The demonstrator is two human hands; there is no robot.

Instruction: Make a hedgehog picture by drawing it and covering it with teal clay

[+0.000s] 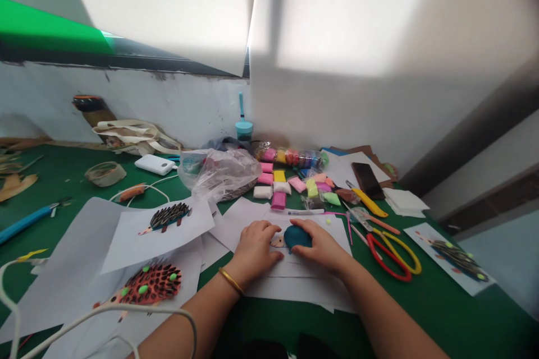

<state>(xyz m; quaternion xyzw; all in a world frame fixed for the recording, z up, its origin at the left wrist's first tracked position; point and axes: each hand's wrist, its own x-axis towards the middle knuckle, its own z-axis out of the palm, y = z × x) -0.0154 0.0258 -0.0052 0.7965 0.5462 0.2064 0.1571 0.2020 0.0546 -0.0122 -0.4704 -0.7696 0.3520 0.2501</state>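
Note:
A flattened teal clay piece (298,238) lies on white paper (290,287) in front of me, with a small pale clay head with a dark eye (278,242) at its left end. My right hand (322,244) curves around the teal clay, its thumb and forefinger touching the edge. On the other side, my left hand (257,247) rests on the paper beside the pale head, thumb and forefinger apart. The remaining left fingers are bent and partly hidden.
Several wrapped clay blocks (278,200) and a plastic bag (221,171) lie behind the paper. At right are red-and-yellow scissors (389,255), a yellow cutter (370,203), a phone (367,180) and a hedgehog picture (452,258). More hedgehog pictures (166,230) and a white cable (126,309) are at left.

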